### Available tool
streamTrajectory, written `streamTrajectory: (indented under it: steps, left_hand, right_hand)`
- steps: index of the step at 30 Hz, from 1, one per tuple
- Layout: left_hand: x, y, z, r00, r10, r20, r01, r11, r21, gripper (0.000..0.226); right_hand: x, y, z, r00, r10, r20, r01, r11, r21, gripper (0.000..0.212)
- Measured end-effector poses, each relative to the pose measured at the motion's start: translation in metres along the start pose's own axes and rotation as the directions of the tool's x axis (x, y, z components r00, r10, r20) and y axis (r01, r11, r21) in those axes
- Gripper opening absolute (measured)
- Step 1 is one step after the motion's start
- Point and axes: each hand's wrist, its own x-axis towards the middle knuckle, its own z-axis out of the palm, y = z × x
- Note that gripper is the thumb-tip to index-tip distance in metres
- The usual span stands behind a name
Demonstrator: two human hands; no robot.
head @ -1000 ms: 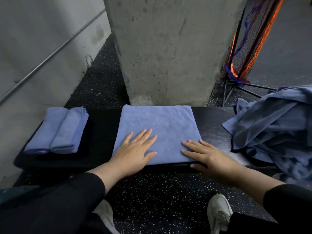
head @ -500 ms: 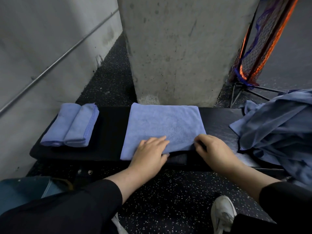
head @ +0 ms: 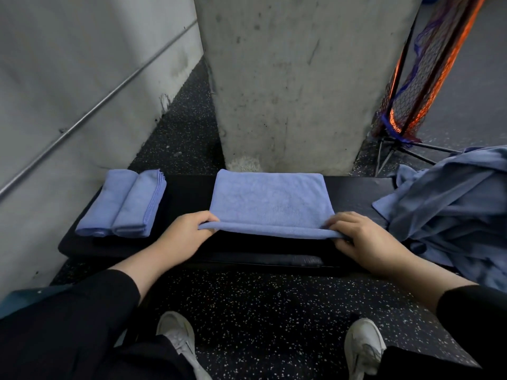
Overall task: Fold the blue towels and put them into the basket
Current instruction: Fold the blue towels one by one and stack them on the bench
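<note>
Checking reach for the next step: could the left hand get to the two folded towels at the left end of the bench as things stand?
Probably yes. The folded towels lie in the open on the bench, with bare bench between them and the left hand. But that hand is gripping the near edge of the middle towel, so it must let go first.

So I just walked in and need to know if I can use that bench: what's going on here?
A person is folding blue towels on the black bench. The left hand and right hand each pinch a near corner of the middle towel, lifting its near edge off the bench. Two folded towels lie at the left end, and a heap of unfolded ones sits at the right. No basket can be clearly made out.
</note>
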Motion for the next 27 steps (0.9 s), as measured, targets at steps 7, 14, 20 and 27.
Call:
streamTrajectory:
  steps: [7,14,20,27]
  left_hand:
    - [-0.018,0.003,-0.034,0.917,-0.169,0.361,0.275,0.924,-0.266,0.016]
    - [-0.012,0.008,-0.038,0.932,-0.26,0.251,0.34,0.869,-0.361,0.016]
    - [0.026,0.009,-0.029,0.948,-0.317,0.015,0.31,0.915,-0.26,0.023]
    - [0.061,0.001,-0.018,0.935,-0.343,-0.091,0.341,0.939,-0.031,0.023]
  right_hand:
    - [0.011,-0.024,-0.048,0.907,0.232,0.352,-0.288,0.95,0.118,0.027]
    - [0.027,-0.033,-0.05,0.904,0.362,0.228,-0.416,0.869,0.267,0.027]
    - [0.06,-0.017,-0.023,0.849,0.512,0.132,-0.529,0.817,0.232,0.028]
    - [0.092,0.001,-0.008,0.805,0.587,0.09,-0.592,0.804,0.055,0.033]
